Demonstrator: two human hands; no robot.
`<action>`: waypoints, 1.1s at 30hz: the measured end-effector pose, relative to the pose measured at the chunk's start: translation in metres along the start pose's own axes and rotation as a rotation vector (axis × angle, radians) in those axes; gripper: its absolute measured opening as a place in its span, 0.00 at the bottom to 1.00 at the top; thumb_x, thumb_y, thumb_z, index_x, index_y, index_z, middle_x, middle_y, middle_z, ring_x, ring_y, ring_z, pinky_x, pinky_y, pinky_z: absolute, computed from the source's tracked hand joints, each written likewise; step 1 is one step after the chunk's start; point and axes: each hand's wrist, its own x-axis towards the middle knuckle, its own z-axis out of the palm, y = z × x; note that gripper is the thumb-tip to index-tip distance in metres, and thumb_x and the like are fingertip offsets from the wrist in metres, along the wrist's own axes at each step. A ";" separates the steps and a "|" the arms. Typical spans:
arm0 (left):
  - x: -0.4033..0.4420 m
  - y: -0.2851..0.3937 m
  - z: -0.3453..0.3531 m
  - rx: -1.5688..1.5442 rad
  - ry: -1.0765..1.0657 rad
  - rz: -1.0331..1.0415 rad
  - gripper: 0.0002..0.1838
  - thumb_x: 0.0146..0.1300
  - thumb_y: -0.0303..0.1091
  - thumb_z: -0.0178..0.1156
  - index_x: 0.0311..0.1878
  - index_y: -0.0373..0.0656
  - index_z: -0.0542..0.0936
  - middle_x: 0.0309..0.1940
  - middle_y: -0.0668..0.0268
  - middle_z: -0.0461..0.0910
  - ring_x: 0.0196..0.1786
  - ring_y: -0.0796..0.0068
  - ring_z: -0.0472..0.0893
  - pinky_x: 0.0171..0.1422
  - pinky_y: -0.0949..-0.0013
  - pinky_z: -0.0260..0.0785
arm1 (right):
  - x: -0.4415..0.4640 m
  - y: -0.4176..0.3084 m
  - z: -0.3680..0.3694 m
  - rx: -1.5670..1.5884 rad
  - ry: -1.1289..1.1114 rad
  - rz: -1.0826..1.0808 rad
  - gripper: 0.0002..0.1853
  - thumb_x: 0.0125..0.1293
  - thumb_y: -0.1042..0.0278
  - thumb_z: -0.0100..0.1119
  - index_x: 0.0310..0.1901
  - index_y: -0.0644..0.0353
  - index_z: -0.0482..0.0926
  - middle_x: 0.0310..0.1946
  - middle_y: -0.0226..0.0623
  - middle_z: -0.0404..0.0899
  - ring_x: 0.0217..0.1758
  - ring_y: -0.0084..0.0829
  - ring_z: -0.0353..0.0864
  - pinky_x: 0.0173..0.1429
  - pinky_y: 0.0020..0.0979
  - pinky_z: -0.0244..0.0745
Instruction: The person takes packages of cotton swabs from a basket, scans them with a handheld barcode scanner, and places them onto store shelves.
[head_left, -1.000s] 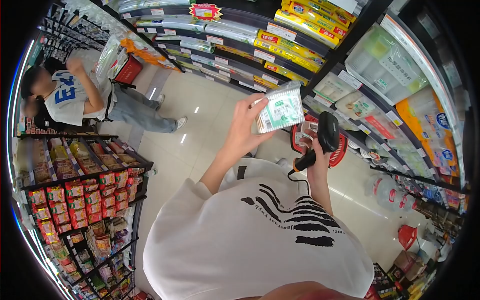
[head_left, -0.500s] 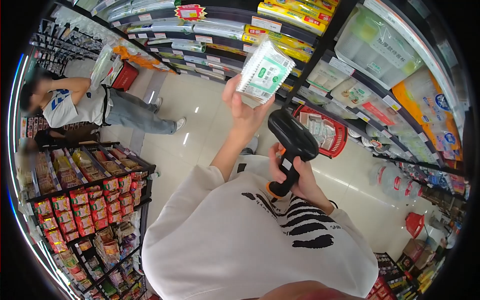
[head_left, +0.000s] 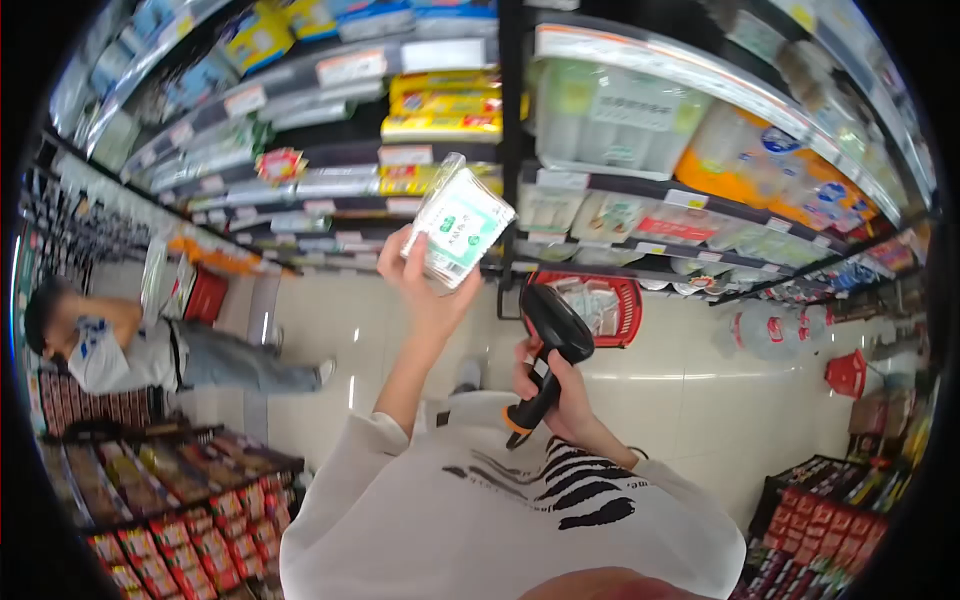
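My left hand (head_left: 424,290) is raised in front of the shelves, with its fingers and thumb around a pack of cotton swabs (head_left: 465,228) in clear wrap with a green and white label. The label side faces up toward me. In my right hand (head_left: 572,398), close to my chest, is a black barcode scanner (head_left: 556,322) with an orange band, its fingers wrapped around the handle. The scanner's head points up and away from me, to the right of the pack and apart from it. Beyond it, a red shopping basket (head_left: 634,318) on the floor contains several similar packs.
Store shelves (head_left: 420,155) with boxed rolls, bags and plastic cups stretch across the front. At left stands another person (head_left: 120,345) beside a red basket (head_left: 207,297). A display rack (head_left: 190,535) is at lower left. Large bottles (head_left: 770,330) stand on the floor at right.
My view has turned, so the shelves sit lower and further left. Both hands have shifted left and down in view, still gripping the pack and the scanner.
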 end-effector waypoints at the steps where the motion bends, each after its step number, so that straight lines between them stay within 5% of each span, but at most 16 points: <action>1: 0.016 0.008 0.004 0.126 -0.106 0.079 0.44 0.38 0.26 0.72 0.63 0.43 0.64 0.57 0.55 0.58 0.59 0.55 0.65 0.59 0.57 0.62 | -0.003 -0.003 -0.014 -0.017 0.050 -0.054 0.16 0.68 0.53 0.50 0.49 0.55 0.69 0.39 0.31 0.69 0.26 0.21 0.63 0.33 0.25 0.59; 5: 0.083 0.036 0.074 -0.117 -0.161 0.302 0.45 0.38 0.25 0.70 0.65 0.48 0.63 0.58 0.54 0.59 0.60 0.52 0.66 0.60 0.56 0.65 | -0.032 -0.030 -0.070 0.026 0.366 -0.246 0.13 0.68 0.56 0.52 0.45 0.56 0.68 0.37 0.31 0.70 0.27 0.22 0.64 0.34 0.25 0.60; 9: 0.171 0.092 0.148 -0.185 -0.332 0.535 0.41 0.40 0.25 0.68 0.63 0.44 0.64 0.58 0.56 0.62 0.59 0.56 0.65 0.59 0.61 0.63 | -0.055 -0.050 -0.099 0.095 0.458 -0.332 0.14 0.65 0.59 0.56 0.45 0.59 0.68 0.35 0.31 0.68 0.28 0.23 0.68 0.33 0.26 0.63; 11: 0.205 0.122 0.193 -0.292 -0.470 0.469 0.39 0.42 0.25 0.67 0.62 0.44 0.65 0.57 0.55 0.63 0.54 0.55 0.69 0.55 0.63 0.68 | -0.065 -0.060 -0.104 0.133 0.487 -0.368 0.14 0.65 0.59 0.56 0.44 0.58 0.68 0.35 0.31 0.68 0.28 0.23 0.67 0.33 0.26 0.64; 16: 0.248 0.157 0.324 -0.207 -0.495 0.672 0.36 0.46 0.34 0.68 0.60 0.43 0.65 0.58 0.56 0.63 0.54 0.50 0.71 0.53 0.60 0.71 | -0.085 -0.076 -0.126 0.257 0.512 -0.468 0.12 0.67 0.60 0.54 0.43 0.57 0.67 0.35 0.31 0.67 0.29 0.22 0.66 0.34 0.27 0.64; 22: 0.262 0.156 0.439 0.175 -0.577 0.560 0.38 0.46 0.42 0.69 0.61 0.44 0.65 0.60 0.54 0.64 0.62 0.48 0.67 0.62 0.56 0.65 | -0.109 -0.087 -0.159 0.336 0.580 -0.530 0.12 0.67 0.59 0.54 0.43 0.56 0.67 0.36 0.31 0.68 0.30 0.22 0.66 0.34 0.26 0.64; 25: 0.259 0.165 0.453 0.303 -0.496 0.570 0.37 0.48 0.46 0.68 0.61 0.46 0.66 0.62 0.52 0.63 0.67 0.45 0.60 0.69 0.45 0.53 | -0.118 -0.095 -0.165 0.313 0.597 -0.545 0.12 0.68 0.58 0.53 0.42 0.56 0.67 0.36 0.30 0.68 0.30 0.22 0.66 0.35 0.26 0.64; 28: 0.266 0.187 0.450 0.429 -0.779 0.335 0.44 0.56 0.45 0.65 0.71 0.42 0.53 0.70 0.47 0.49 0.71 0.45 0.53 0.72 0.49 0.46 | -0.119 -0.094 -0.176 0.307 0.604 -0.583 0.12 0.68 0.57 0.53 0.43 0.56 0.67 0.36 0.29 0.67 0.30 0.21 0.65 0.35 0.26 0.63; 30: 0.272 0.182 0.460 0.340 -0.920 0.246 0.53 0.52 0.53 0.66 0.73 0.45 0.45 0.73 0.49 0.35 0.74 0.43 0.36 0.74 0.45 0.34 | -0.121 -0.098 -0.174 0.297 0.600 -0.555 0.13 0.68 0.57 0.52 0.43 0.56 0.67 0.36 0.29 0.67 0.30 0.21 0.65 0.35 0.26 0.63; 33: 0.272 0.182 0.449 0.330 -1.008 0.199 0.57 0.49 0.61 0.65 0.73 0.45 0.45 0.73 0.48 0.35 0.75 0.44 0.34 0.75 0.47 0.31 | -0.122 -0.100 -0.176 0.267 0.597 -0.535 0.12 0.69 0.56 0.51 0.43 0.55 0.67 0.36 0.29 0.66 0.29 0.20 0.63 0.34 0.25 0.62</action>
